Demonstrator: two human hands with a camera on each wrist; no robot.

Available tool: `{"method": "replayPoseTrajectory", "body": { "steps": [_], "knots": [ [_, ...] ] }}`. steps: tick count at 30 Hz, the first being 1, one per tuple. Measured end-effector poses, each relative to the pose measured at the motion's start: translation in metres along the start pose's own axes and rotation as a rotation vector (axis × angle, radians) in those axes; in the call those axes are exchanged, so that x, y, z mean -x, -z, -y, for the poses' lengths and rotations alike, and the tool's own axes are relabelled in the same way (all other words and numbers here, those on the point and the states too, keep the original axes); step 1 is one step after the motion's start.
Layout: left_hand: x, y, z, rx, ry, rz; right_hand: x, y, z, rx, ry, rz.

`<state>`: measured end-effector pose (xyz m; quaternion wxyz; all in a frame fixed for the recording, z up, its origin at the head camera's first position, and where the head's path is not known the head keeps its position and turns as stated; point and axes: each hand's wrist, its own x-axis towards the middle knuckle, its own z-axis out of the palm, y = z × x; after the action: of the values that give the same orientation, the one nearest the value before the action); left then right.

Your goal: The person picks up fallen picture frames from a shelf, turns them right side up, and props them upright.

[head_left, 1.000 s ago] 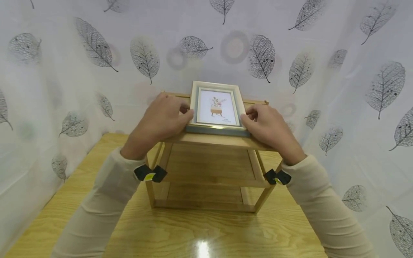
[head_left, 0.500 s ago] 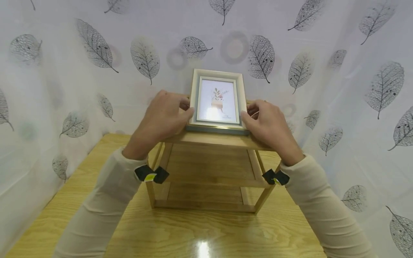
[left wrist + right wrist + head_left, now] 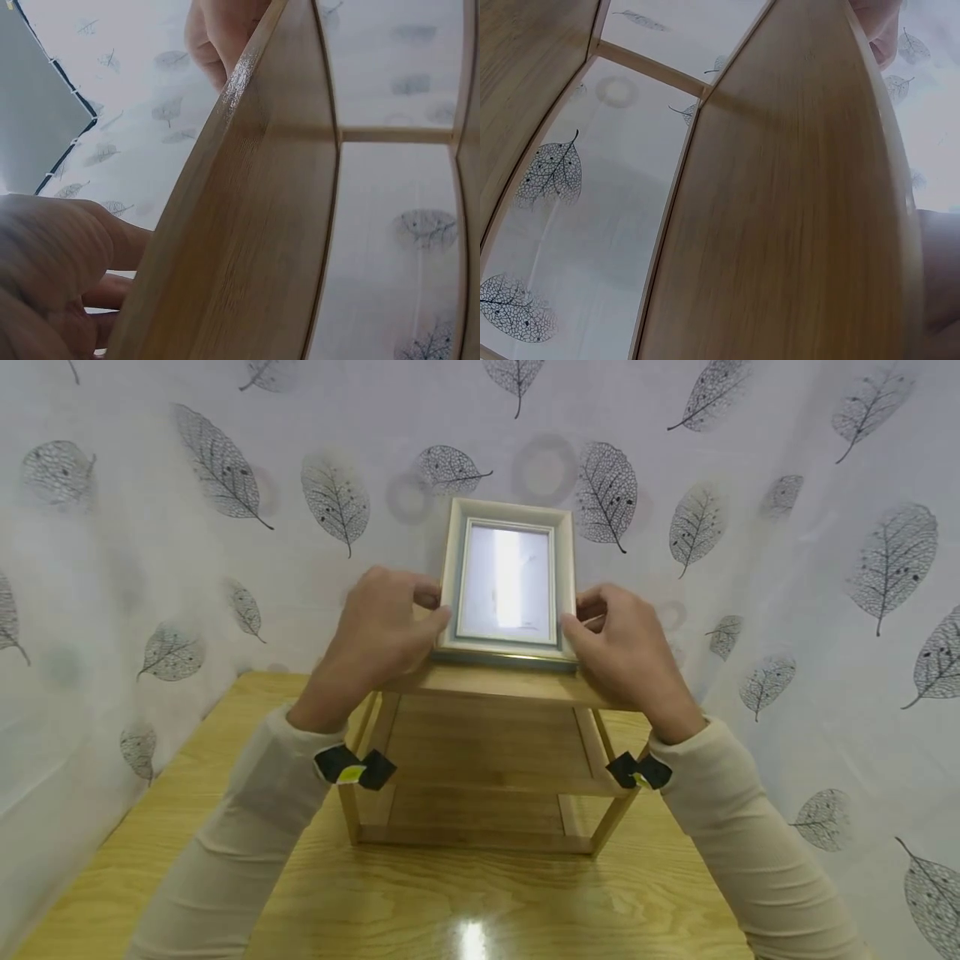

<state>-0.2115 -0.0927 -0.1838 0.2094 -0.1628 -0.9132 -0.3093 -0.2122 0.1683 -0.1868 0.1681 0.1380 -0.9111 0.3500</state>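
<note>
A picture frame (image 3: 512, 649) with a pale border leans back on the top board of a wooden shelf rack (image 3: 495, 687), its lower edge at the board. Glare covers most of the picture behind the glass. My left hand (image 3: 382, 625) holds the frame's left side, thumb on the front border and fingers curled at the edge. On the opposite side my right hand (image 3: 618, 639) grips it the same way. Both wrist views look up under the rack's top board (image 3: 225, 225); the frame is hidden there, and only parts of the hands show beyond the board.
Below the top board the rack has two lower wooden shelves (image 3: 487, 739). It stands on a wood-grain table (image 3: 450, 902) that reflects a light. A pale curtain (image 3: 285, 560) printed with grey leaves hangs behind and along both sides.
The picture frame has tilted up from lying nearly flat, its top edge rising while the lower edge stays on the board. Glare has spread over the glass. Both hands keep their hold.
</note>
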Motion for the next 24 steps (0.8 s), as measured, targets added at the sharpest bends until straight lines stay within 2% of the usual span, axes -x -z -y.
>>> {"method": "replayPoseTrajectory", "body": {
  "steps": [8,18,24],
  "knots": [
    [0.0008,0.0006,-0.0024,0.028,0.021,-0.030,0.0025,0.0024,0.0022,-0.020,0.004,-0.033],
    [0.0012,0.0017,-0.0016,0.091,-0.003,-0.098,0.0022,0.0015,0.0050,-0.047,-0.013,-0.075],
    [0.0035,0.0022,-0.0010,0.121,0.009,-0.108,0.0023,0.0003,0.0060,-0.037,-0.013,-0.109]
  ]
}}
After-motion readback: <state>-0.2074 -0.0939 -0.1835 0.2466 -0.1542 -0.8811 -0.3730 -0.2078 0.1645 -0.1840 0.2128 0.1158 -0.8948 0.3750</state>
